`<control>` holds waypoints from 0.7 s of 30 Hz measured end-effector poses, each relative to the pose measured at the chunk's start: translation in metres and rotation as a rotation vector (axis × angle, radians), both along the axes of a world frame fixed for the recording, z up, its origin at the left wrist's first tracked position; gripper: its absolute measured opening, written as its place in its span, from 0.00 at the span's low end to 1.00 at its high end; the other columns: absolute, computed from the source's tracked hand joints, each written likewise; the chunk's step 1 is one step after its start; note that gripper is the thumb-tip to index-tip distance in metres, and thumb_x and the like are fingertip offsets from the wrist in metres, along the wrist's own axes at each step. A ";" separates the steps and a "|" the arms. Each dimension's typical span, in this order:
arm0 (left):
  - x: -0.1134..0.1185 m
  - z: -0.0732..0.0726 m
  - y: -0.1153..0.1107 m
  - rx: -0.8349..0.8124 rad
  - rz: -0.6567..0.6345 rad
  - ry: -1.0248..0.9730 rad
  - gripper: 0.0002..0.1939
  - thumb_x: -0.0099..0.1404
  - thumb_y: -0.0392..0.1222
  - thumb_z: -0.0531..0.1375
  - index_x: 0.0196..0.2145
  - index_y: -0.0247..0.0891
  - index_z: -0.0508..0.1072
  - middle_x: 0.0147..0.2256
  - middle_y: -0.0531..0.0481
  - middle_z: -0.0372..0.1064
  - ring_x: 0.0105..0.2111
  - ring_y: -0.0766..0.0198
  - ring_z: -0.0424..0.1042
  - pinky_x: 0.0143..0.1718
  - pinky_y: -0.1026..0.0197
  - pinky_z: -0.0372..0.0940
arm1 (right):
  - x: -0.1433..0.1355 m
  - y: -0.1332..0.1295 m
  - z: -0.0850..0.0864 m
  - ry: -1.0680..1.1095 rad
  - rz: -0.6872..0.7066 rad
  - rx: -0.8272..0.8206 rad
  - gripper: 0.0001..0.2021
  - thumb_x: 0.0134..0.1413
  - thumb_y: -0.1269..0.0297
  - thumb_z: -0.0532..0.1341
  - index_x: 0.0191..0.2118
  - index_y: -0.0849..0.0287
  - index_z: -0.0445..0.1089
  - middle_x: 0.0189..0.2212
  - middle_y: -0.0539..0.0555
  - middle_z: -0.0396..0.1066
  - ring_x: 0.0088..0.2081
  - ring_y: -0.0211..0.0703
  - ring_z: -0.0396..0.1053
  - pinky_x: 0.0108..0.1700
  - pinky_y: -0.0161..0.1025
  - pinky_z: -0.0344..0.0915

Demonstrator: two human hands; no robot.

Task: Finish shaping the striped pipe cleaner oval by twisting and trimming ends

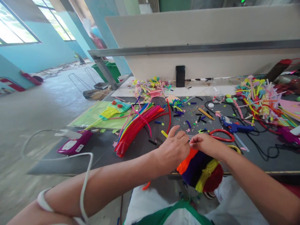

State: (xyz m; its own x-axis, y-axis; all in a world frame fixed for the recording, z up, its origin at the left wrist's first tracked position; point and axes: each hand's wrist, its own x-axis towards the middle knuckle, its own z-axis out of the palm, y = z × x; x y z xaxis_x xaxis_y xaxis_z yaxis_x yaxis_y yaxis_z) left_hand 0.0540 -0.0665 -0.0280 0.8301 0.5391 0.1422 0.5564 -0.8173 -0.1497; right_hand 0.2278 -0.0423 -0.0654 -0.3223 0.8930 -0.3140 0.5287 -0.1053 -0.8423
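My left hand [175,150] is closed at the table's front edge, its fingertips pressed against those of my right hand [201,143]. Both touch the orange end of a fuzzy striped piece [194,170], which hangs below them over the edge in orange, purple, black, yellow and dark red. What the fingertips pinch is too small to make out. Just behind my right hand are red-handled scissors [222,135]. A bundle of red and multicoloured pipe cleaners [133,131] lies left of my left hand.
A purple box [75,143] with a white cable is at the left; the cable loops around my left arm. A blue glue gun [236,127] and black cords lie right. Further back are a phone [180,76], a pipe-cleaner pile [260,97] and a yellow-blue piece [114,108].
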 end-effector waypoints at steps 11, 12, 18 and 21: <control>0.002 -0.016 0.022 -0.527 0.294 -0.315 0.06 0.49 0.36 0.56 0.25 0.35 0.73 0.29 0.48 0.68 0.32 0.62 0.66 0.36 0.60 0.62 | 0.000 -0.001 0.009 -0.216 0.075 0.142 0.06 0.42 0.65 0.59 0.24 0.62 0.72 0.18 0.49 0.66 0.24 0.36 0.59 0.24 0.32 0.51; 0.001 -0.016 0.027 -0.682 0.337 -0.334 0.06 0.48 0.37 0.57 0.24 0.35 0.73 0.27 0.50 0.68 0.29 0.64 0.66 0.31 0.62 0.61 | 0.000 -0.001 0.010 -0.234 0.076 0.152 0.06 0.42 0.66 0.59 0.24 0.62 0.72 0.19 0.49 0.67 0.24 0.37 0.60 0.24 0.32 0.51; -0.004 -0.013 0.044 -1.202 0.426 -0.394 0.11 0.47 0.41 0.57 0.27 0.34 0.75 0.21 0.55 0.65 0.22 0.70 0.61 0.23 0.68 0.55 | -0.001 -0.001 0.018 -0.293 0.071 0.179 0.08 0.42 0.66 0.59 0.25 0.60 0.75 0.21 0.52 0.72 0.26 0.40 0.65 0.26 0.34 0.54; -0.004 -0.008 0.042 -1.151 0.410 -0.381 0.11 0.47 0.42 0.57 0.27 0.34 0.74 0.22 0.54 0.67 0.23 0.70 0.63 0.23 0.68 0.56 | 0.001 -0.001 0.020 -0.303 0.080 0.185 0.08 0.42 0.66 0.59 0.25 0.60 0.75 0.21 0.52 0.73 0.26 0.41 0.65 0.25 0.33 0.54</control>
State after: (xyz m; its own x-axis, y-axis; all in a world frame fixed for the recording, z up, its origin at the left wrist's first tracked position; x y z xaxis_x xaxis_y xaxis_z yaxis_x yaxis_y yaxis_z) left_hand 0.0504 -0.0246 -0.0364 0.5844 0.7151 -0.3835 0.6487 -0.1278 0.7502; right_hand 0.2284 -0.0434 -0.0459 -0.3107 0.9194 -0.2413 0.7574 0.0860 -0.6473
